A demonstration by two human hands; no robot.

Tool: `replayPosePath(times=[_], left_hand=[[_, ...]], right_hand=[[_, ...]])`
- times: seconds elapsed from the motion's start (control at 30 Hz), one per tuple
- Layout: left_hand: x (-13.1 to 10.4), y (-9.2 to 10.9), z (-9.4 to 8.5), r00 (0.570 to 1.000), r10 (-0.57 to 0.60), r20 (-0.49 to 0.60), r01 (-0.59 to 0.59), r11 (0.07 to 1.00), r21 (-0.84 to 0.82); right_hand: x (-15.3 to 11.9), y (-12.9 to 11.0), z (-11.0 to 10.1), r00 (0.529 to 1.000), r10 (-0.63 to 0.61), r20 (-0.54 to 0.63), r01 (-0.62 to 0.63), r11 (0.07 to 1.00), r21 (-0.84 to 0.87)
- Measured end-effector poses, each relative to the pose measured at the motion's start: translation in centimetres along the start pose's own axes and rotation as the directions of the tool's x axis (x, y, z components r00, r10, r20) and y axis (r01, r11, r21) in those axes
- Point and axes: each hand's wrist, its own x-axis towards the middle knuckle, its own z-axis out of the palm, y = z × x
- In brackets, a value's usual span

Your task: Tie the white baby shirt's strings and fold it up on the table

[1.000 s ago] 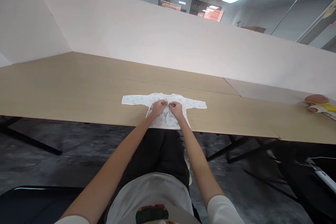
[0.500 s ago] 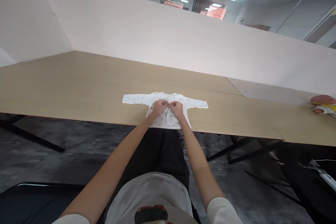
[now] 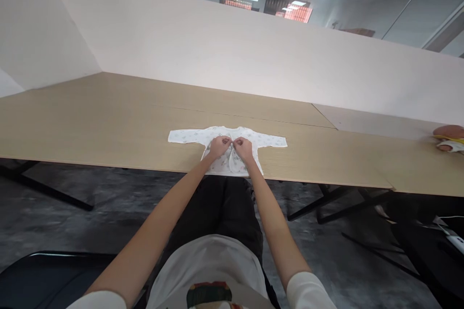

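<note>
In the head view, a white patterned baby shirt [image 3: 230,159] is lying on the wooden table [image 3: 108,120], at its near edge, with sleeves spreading to both sides. The left hand [image 3: 219,146] and the right hand [image 3: 243,148] are pinching its front opening between closed fingertips, and they are covering the exact spot. Behind, a white partition [image 3: 203,48] is bounding the table. A brown, yellow and white object [image 3: 449,137] is resting far right; a black chair [image 3: 54,280] is standing lower left.

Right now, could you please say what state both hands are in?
Left hand: closed, pinching the white shirt at its front opening.
Right hand: closed, pinching the white shirt just alongside.
</note>
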Motion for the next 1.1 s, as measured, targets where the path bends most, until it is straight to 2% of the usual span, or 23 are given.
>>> replayPosePath(times=[0.23, 0.4, 0.53, 0.6, 0.67, 0.73, 0.83, 0.97, 1.1], left_hand=[[-0.1, 0.1, 0.2, 1.0, -0.012, -0.02, 0.015, 0.99, 0.14], [-0.5, 1.0, 0.1, 0.998, -0.039, -0.042, 0.05, 0.948, 0.314], [-0.9, 1.7, -0.9, 0.999, -0.03, 0.038, 0.011, 0.91, 0.415], [-1.2, 1.7, -1.6, 0.993, -0.05, 0.111, 0.002, 0.92, 0.393], [-1.6, 1.3, -2.1, 0.979, -0.047, 0.201, -0.018, 0.951, 0.309], [-2.0, 0.7, -2.2, 0.964, 0.009, 0.266, -0.069, 0.973, 0.22], [-2.7, 0.0, -2.1, 0.962, 0.092, 0.256, -0.138, 0.977, 0.165], [-3.3, 0.0, -1.9, 0.96, 0.133, 0.248, -0.171, 0.976, 0.138], [-3.4, 0.5, -2.2, 0.948, 0.149, 0.281, -0.186, 0.977, 0.108]], right_hand=[[0.0, -0.2, -0.4, 0.999, 0.03, 0.013, -0.029, 0.999, -0.03], [-0.2, -0.6, -0.2, 0.997, -0.013, 0.074, 0.032, 0.968, -0.25], [-0.3, -1.7, -0.9, 0.983, -0.021, 0.182, 0.103, 0.883, -0.458], [-0.7, -2.2, -1.5, 0.974, -0.006, 0.228, 0.122, 0.859, -0.498], [-1.4, -2.4, -1.8, 0.973, -0.007, 0.231, 0.119, 0.871, -0.477], [-2.5, -2.5, -1.7, 0.98, -0.003, 0.197, 0.087, 0.904, -0.419], [-4.0, -2.2, -1.3, 0.991, 0.009, 0.134, 0.039, 0.937, -0.346], [-4.9, -1.7, -0.8, 0.998, -0.001, 0.056, 0.016, 0.965, -0.261], [-4.9, -0.9, -1.1, 0.999, 0.014, 0.032, -0.013, 0.999, -0.03]])
